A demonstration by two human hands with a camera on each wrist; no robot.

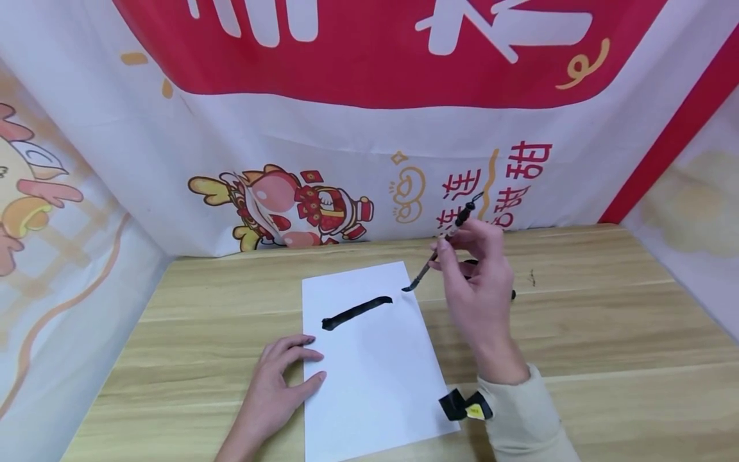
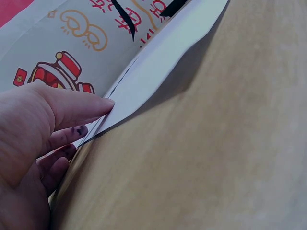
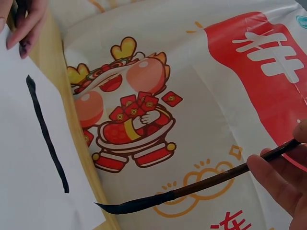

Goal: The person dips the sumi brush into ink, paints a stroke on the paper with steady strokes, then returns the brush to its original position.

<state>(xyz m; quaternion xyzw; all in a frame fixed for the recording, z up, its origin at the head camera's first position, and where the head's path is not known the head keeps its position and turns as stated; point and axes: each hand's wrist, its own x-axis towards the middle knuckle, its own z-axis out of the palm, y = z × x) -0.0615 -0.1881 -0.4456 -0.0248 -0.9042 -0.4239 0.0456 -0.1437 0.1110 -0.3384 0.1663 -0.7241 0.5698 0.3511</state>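
Note:
A white sheet of paper point(image 1: 375, 378) lies on the wooden table, with one thick black ink stroke point(image 1: 356, 313) slanting across its upper part. My right hand point(image 1: 482, 289) pinches a writing brush point(image 1: 426, 271) by its dark shaft. The brush's black, bent tip point(image 3: 124, 206) is over the paper's upper right edge, beyond the stroke's right end. At the paper's left edge rests my left hand point(image 1: 280, 378), fingers spread and their tips on the sheet. Dark smudges mark some left fingertips point(image 2: 80, 132) in the left wrist view.
Behind the right hand a dark object point(image 1: 513, 294) is mostly hidden. A black piece with a yellow label point(image 1: 476, 410) sits by the right sleeve, overlapping the paper's edge. A printed cloth point(image 1: 346, 135) hangs along the table's back edge, with more cloth at both sides.

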